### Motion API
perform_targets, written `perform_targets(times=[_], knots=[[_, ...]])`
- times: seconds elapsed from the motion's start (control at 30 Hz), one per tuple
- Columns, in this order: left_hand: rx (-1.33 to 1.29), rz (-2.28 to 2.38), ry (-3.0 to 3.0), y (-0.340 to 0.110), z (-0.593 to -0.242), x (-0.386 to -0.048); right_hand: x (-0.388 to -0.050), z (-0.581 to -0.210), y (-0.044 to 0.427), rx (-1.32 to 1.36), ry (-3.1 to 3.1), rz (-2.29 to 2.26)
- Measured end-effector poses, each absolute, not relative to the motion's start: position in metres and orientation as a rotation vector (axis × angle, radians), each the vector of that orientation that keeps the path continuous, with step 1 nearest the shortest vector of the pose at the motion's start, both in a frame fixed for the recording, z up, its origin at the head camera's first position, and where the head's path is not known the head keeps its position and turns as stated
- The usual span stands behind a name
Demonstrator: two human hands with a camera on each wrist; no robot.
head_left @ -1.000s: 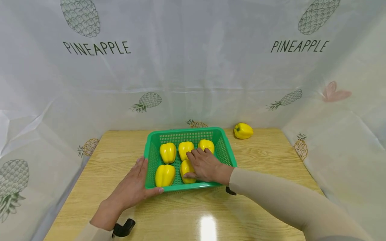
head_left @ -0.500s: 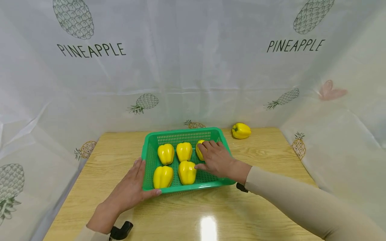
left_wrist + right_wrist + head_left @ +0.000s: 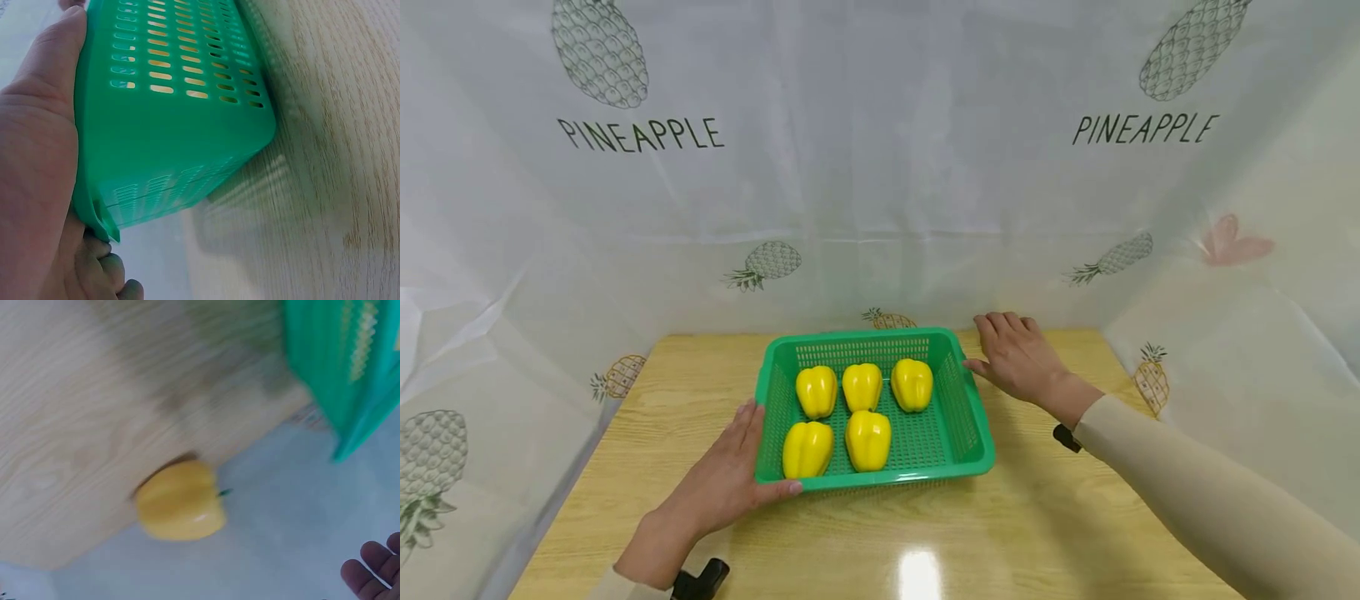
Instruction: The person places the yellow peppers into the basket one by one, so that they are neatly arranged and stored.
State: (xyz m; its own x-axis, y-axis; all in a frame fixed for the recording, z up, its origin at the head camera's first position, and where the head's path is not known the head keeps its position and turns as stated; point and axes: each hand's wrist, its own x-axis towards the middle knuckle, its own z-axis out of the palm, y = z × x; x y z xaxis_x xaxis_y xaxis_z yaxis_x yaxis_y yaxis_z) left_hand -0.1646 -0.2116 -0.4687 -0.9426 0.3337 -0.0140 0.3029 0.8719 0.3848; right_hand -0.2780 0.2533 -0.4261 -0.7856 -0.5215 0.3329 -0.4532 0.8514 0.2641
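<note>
My left hand (image 3: 722, 471) holds the front left corner of a green plastic basket (image 3: 910, 475). Its thumb lies along the front rim and its fingers along the left side; in the left wrist view the fingertips show beyond the rim (image 3: 94, 212). Inside the basket sit several yellow bell peppers, one (image 3: 912, 385) at the back right and another (image 3: 868, 442) at the front. To the right of the basket, my right hand (image 3: 1018, 358) reaches toward the back of the table, fingers extended. A loose yellow bell pepper (image 3: 181, 501) lies ahead of it, hidden by that hand in the head view.
The wooden table (image 3: 1000, 533) ends at the back against a white curtain (image 3: 880, 167) printed with pineapples. The curtain also stands along both sides. Perforated walls and a raised rim surround the basket.
My right hand has left the pepper at the basket's front middle, passed over the back right one, and moved right and back over the rim toward the loose pepper. My left hand stays.
</note>
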Motion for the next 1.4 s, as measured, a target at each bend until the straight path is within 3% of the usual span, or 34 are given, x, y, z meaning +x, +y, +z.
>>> perform_targets(times=[0.5,0.97,1.4], knots=[[0.530,0.478,3.015,-0.213,-0.471,-0.154,-0.319,-0.463,0.313,0.550,-2.941,-0.216],[0.534,0.482,3.020,-0.210,-0.473,-0.156,-0.346,-0.497,0.323,0.544,-2.944,-0.325],[0.514,0.509,3.021,-0.208,-0.473,-0.161,-0.358,-0.494,0.315,0.558,-3.057,-0.329]])
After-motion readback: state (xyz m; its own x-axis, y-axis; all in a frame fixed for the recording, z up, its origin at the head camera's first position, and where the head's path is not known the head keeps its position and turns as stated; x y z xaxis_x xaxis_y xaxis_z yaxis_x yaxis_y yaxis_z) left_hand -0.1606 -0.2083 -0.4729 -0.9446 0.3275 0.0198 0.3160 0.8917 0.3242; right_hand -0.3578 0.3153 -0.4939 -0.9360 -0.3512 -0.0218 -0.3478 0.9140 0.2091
